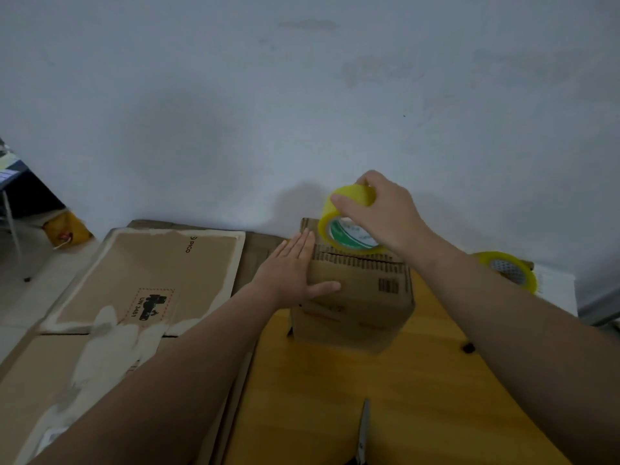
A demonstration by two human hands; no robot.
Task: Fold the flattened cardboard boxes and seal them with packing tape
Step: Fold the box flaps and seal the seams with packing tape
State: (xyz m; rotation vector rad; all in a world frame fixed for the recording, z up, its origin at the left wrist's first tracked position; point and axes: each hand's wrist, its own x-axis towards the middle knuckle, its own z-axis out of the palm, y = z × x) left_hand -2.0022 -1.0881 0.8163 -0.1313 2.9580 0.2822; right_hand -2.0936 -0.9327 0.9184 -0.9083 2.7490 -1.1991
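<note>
Box (362,297) sits centre frame on the yellow worktop (335,397), already folded up, top flaps down as far as I can see. My read from the plain corrugated board: light and empty, walls fairly stiff, flaps springy, and the whole thing likely to skate on the smooth worktop once tape gets pulled. Best braced from the side, with no squeezing on the top panel. Left hand (295,270) is doing that: fingers (302,250) straight and together, flat against the box's left face, thumb laid across the top, gripping nothing. Right hand (385,209) is over the far top edge, fingers curled round the tape roll (349,234) with the thumb on the yellow outer rim. Roll is tilted, lower edge touching or just off the box top, can't tell which. Free tape end not visible. Roll should handle as a rigid core with a slick wrap, so the rim grip looks right. Spare tape roll (510,270) at right of frame, flattened cardboard (151,280) at left, scissors (364,431) bottom centre, well apart from the box.
</note>
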